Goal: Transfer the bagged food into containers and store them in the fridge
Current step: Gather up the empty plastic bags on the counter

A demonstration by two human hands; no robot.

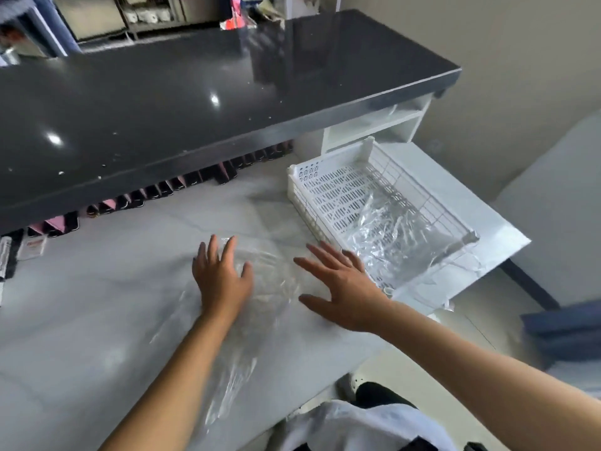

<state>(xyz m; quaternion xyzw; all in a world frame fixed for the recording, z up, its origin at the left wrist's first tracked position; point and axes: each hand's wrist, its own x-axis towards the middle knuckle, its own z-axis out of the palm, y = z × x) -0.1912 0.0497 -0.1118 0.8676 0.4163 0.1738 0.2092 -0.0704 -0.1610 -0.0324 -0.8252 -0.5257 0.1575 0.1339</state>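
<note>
Judging from what lies out, the task could be early or nearly over, and I cannot tell which. No food, lidded container or fridge is in view.

At the far left, a row of pink and black packets (130, 200) stands under the dark ledge (195, 92); they are too blurred to identify. On the pale table (81, 304) the left hand (221, 283) lies palm down with its fingers spread wide, pressing flat on a clear bag (276, 278). The bag looks empty and flattened. It is so transparent that its edges are hard to trace, and its near end runs under the forearm.

Just beside it the right hand (348, 294) is also spread wide and holds nothing; whether it touches the bag or hovers over it is unclear.

Further right sits a white slotted crate (294, 187) on the table's corner, with crumpled clear film (390, 236) inside. That may be another emptied bag, but I cannot be sure. At the right edge a blurred blue object (569, 330) is cut off.

If the bags have been emptied, only tidying remains; otherwise, filling and storing are all yet to be done.
</note>
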